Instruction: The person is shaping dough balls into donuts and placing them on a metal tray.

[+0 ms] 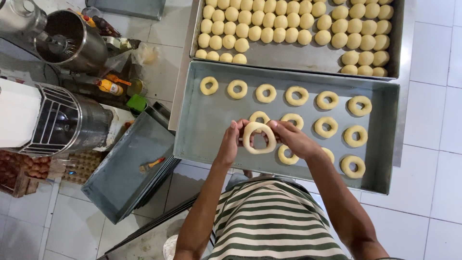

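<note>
Over the near metal tray [202, 139], both hands met on one dough ring [259, 137], held just above the tray's bare left part. The left hand [229, 144] pinched the ring's left side, fingers curled shut on the dough; the right hand [293, 139] gripped its right side the same way, thumb and fingers closed around the band. Finished rings [327, 100] lay in rows on that tray, apart from one another, and a second tray [308, 58] beyond it carried many dough balls [260, 19].

The ring looked soft and light (raw dough, by its pale matte surface), likely to stretch or sag if pulled unevenly, so holding it at opposite sides of the band with gentle pressure seemed sensible. It probably clung a little to skin.

Some rings sat partly hidden under the hands and right forearm. A mixer bowl [72, 41] at upper left and a brush [151, 164] on a lower tray were plain enough; the bottles beside them were hard to make out.
</note>
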